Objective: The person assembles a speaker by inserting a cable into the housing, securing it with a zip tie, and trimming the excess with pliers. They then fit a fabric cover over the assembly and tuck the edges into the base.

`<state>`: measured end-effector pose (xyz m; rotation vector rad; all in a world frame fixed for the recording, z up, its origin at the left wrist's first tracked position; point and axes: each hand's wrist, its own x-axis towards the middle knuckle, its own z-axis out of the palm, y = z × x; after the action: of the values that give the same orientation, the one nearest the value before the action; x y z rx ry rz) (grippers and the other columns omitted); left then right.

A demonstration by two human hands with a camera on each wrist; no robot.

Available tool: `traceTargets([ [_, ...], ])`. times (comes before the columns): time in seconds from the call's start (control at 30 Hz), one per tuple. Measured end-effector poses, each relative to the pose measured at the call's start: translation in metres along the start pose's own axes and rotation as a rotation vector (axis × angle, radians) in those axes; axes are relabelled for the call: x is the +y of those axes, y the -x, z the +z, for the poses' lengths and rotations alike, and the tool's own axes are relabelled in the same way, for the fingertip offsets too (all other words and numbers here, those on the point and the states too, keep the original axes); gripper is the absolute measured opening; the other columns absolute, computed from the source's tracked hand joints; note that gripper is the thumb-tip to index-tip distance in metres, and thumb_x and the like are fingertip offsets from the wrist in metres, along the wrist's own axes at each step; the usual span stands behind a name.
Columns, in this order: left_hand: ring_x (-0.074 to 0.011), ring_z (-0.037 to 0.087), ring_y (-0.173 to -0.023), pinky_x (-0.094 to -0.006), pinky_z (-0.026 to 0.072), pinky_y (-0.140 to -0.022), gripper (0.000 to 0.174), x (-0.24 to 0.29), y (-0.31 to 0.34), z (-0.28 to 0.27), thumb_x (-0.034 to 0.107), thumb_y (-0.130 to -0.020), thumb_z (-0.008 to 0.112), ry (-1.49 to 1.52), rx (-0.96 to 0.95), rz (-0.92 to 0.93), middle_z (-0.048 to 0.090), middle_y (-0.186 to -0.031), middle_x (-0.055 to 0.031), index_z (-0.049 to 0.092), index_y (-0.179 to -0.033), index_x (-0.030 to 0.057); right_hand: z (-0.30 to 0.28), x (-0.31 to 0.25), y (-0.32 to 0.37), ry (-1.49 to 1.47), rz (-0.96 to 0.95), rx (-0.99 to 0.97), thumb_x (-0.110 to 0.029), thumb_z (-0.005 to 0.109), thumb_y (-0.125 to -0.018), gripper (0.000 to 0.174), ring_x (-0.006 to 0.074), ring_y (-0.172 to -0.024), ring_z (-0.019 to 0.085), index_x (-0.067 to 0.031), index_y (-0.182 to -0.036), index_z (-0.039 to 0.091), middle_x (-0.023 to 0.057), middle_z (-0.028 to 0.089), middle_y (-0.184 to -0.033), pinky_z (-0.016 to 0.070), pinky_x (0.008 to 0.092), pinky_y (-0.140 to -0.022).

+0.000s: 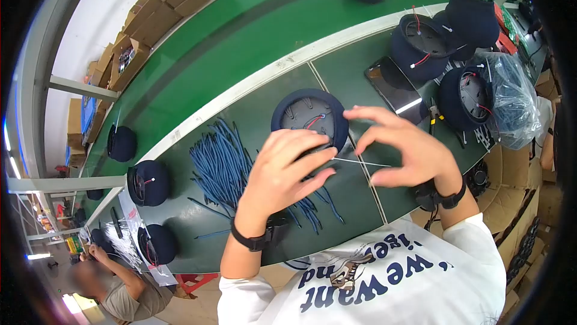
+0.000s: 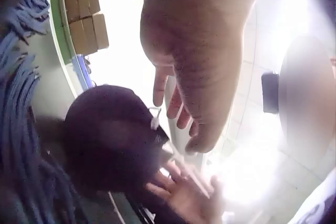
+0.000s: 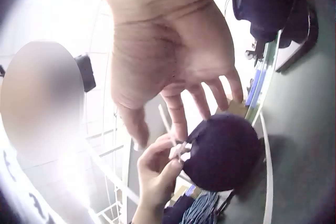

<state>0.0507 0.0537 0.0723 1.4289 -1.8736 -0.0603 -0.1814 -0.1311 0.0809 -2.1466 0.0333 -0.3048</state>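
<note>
A round, dark blue shell point(image 1: 309, 101) with a grey inner face lies on the green bench before me, a red wire inside it. My left hand point(image 1: 285, 168) lies over its near edge, fingers extended and thumb apart from them. My right hand point(image 1: 402, 147) is spread at the shell's other side, its index fingertip close to the rim and its thumb held away. A thin white strip point(image 1: 363, 162) runs from the shell's near edge between the hands. The right wrist view shows the left fingertips close to the shell point(image 3: 223, 153), and the right palm facing the camera.
A heap of blue cords point(image 1: 219, 165) lies left of the shell. Behind my right hand are a black phone-like slab point(image 1: 393, 87), cutters point(image 1: 433, 116) and more shells point(image 1: 421, 48). A clear plastic bag point(image 1: 514, 102) lies at the far right. Another person point(image 1: 129, 289) sits at the left.
</note>
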Motion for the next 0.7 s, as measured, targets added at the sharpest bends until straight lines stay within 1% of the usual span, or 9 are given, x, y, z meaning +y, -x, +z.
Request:
traceTargets([
  [0.1, -0.0303, 0.07, -0.105, -0.0443, 0.055, -0.09, 0.031, -0.008, 0.005, 0.02, 0.007, -0.072, 0.09, -0.047, 0.028, 0.07, 0.073, -0.11, -0.0061, 0.08, -0.101, 0.0096, 0.027, -0.002, 0.0, 0.211, -0.002, 0.075, -0.014, 0.083, -0.086, 0.019, 0.0441, -0.148, 0.047, -0.0077, -0.096, 0.069, 0.0181, 0.054, -0.157, 0.0392, 0.0523, -0.12],
  [0.27, -0.0299, 0.067, -0.102, -0.0459, 0.0513, -0.093, 0.027, -0.021, 0.012, 0.024, 0.006, -0.069, 0.089, -0.126, 0.152, 0.058, 0.07, -0.103, -0.0039, 0.079, -0.094, 0.0107, 0.028, -0.002, -0.001, 0.097, -0.024, 0.102, -0.01, 0.074, -0.093, 0.009, 0.043, -0.145, 0.05, -0.0059, -0.092, 0.066, 0.0162, 0.056, -0.155, 0.0403, 0.0503, -0.119],
  [0.37, -0.0324, 0.059, -0.119, -0.0524, 0.0468, -0.099, 0.034, -0.031, 0.023, 0.021, 0.016, -0.068, 0.092, -0.129, 0.133, 0.009, 0.064, -0.122, -0.0071, 0.078, -0.099, 0.0159, 0.019, 0.006, 0.002, 0.049, -0.043, 0.071, -0.012, 0.07, -0.095, 0.01, 0.0409, -0.144, 0.051, -0.004, -0.099, 0.066, 0.0162, 0.055, -0.156, 0.0403, 0.0484, -0.119],
  [0.43, -0.0385, 0.051, -0.134, -0.056, 0.0448, -0.108, 0.057, -0.025, 0.021, 0.005, 0.034, -0.064, 0.098, -0.075, 0.159, -0.093, 0.056, -0.138, -0.0135, 0.076, -0.113, 0.0151, 0.014, 0.017, 0.001, -0.235, 0.021, 0.13, -0.013, 0.068, -0.097, 0.015, 0.038, -0.145, 0.051, -0.0025, -0.107, 0.067, 0.0173, 0.053, -0.158, 0.0402, 0.0471, -0.119],
  [0.5, -0.0428, 0.04, -0.15, -0.0569, 0.0409, -0.117, 0.119, -0.033, 0.026, -0.014, 0.054, -0.049, 0.104, -0.002, 0.137, -0.226, 0.043, -0.159, -0.0192, 0.055, -0.148, 0.0085, 0.015, 0.034, -0.002, -0.762, 0.17, 0.259, -0.014, 0.066, -0.099, 0.023, 0.0343, -0.146, 0.051, -0.0011, -0.118, 0.067, 0.0191, 0.051, -0.16, 0.04, 0.0457, -0.119],
  [0.53, -0.0419, 0.04, -0.151, -0.0555, 0.0412, -0.118, 0.129, -0.039, 0.03, -0.018, 0.051, -0.047, 0.106, 0.116, 0.067, -0.346, 0.039, -0.162, -0.0216, 0.048, -0.154, 0.0084, 0.013, 0.042, -0.006, -0.629, 0.186, 0.238, -0.015, 0.073, -0.096, 0.057, 0.0325, -0.15, 0.047, -0.0012, -0.148, 0.054, 0.0227, 0.045, -0.164, 0.0379, 0.0453, -0.122],
  [0.63, -0.039, 0.042, -0.153, -0.0516, 0.0422, -0.12, 0.151, -0.053, 0.04, 0.0, 0.04, -0.042, 0.109, 0.275, -0.074, -0.543, 0.035, -0.167, -0.0258, 0.031, -0.166, 0.0058, 0.029, 0.049, -0.029, -0.281, 0.134, 0.082, -0.021, 0.086, -0.086, 0.095, 0.0356, -0.153, 0.043, -0.0043, -0.164, 0.034, 0.0258, 0.04, -0.165, 0.0337, 0.0465, -0.126],
  [0.67, -0.0393, 0.044, -0.152, -0.0483, 0.0426, -0.121, 0.151, -0.052, 0.035, 0.009, 0.037, -0.041, 0.109, 0.332, -0.055, -0.493, 0.04, -0.165, -0.0245, 0.031, -0.166, 0.0033, 0.035, 0.055, -0.037, -0.204, 0.125, 0.034, -0.027, 0.098, -0.072, 0.129, 0.0396, -0.157, 0.036, -0.0064, -0.171, 0.017, 0.0261, 0.034, -0.168, 0.0307, 0.0482, -0.129],
  [0.7, -0.0392, 0.045, -0.152, -0.0482, 0.0423, -0.121, 0.15, -0.051, 0.032, 0.015, 0.037, -0.042, 0.109, 0.347, -0.012, -0.503, 0.041, -0.164, -0.0246, 0.031, -0.165, 0.0029, 0.041, 0.056, -0.042, -0.196, 0.125, 0.05, -0.028, 0.099, -0.071, 0.132, 0.0403, -0.157, 0.034, -0.0065, -0.17, 0.016, 0.0259, 0.032, -0.169, 0.0309, 0.0484, -0.129],
])
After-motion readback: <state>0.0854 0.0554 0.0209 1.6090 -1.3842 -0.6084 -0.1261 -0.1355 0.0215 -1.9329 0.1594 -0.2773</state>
